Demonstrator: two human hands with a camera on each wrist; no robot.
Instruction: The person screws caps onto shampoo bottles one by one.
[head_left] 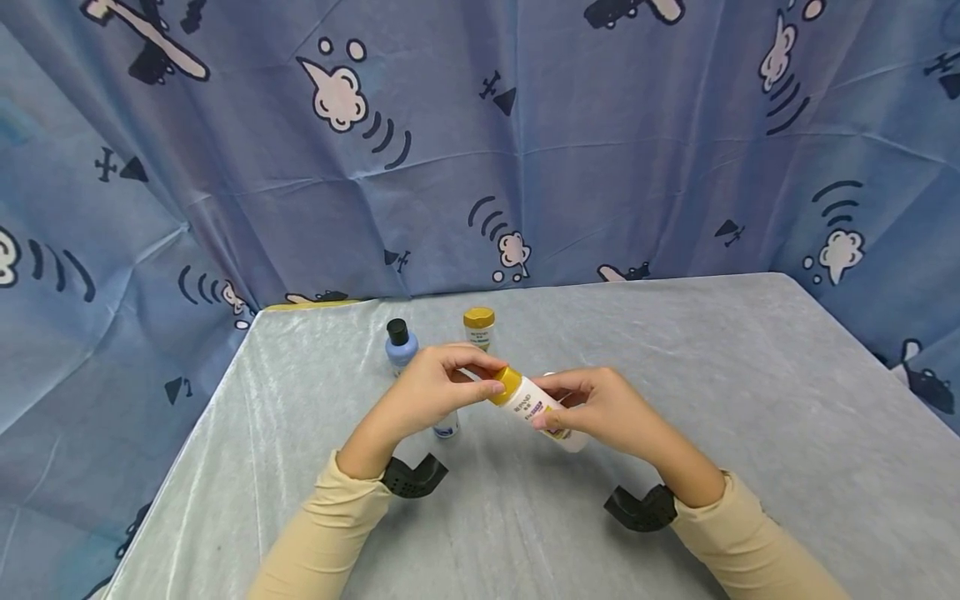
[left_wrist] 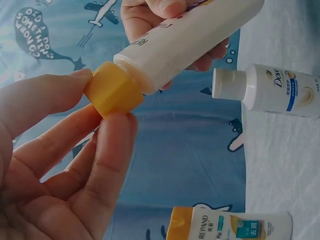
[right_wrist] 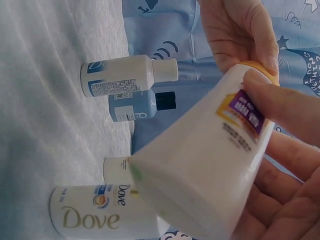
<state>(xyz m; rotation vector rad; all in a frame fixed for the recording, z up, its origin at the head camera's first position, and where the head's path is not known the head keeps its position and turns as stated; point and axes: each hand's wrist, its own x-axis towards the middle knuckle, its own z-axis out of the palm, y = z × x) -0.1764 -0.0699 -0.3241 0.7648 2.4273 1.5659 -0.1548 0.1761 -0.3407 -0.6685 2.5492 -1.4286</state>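
A white bottle with printed lettering [head_left: 534,406] is held tilted above the table, its yellow cap [left_wrist: 114,90] pointing up and to the left. My left hand [head_left: 431,392] pinches this cap between thumb and fingertips. Around the bottle's body my right hand [head_left: 603,410] is gripping, the thumb across the printed label [right_wrist: 242,114]. The cap sits at the bottle's neck end; whether it is loose I cannot tell. Behind the left hand stand a blue bottle with a black cap [head_left: 401,343] and a partly hidden bottle [head_left: 446,426].
A yellow-capped white bottle [head_left: 478,327] stands farther back on the grey cloth-covered table [head_left: 720,367]. A large Dove container [right_wrist: 95,215] and a white-capped bottle [right_wrist: 117,75] also stand there. A blue patterned curtain [head_left: 600,167] hangs behind the table.
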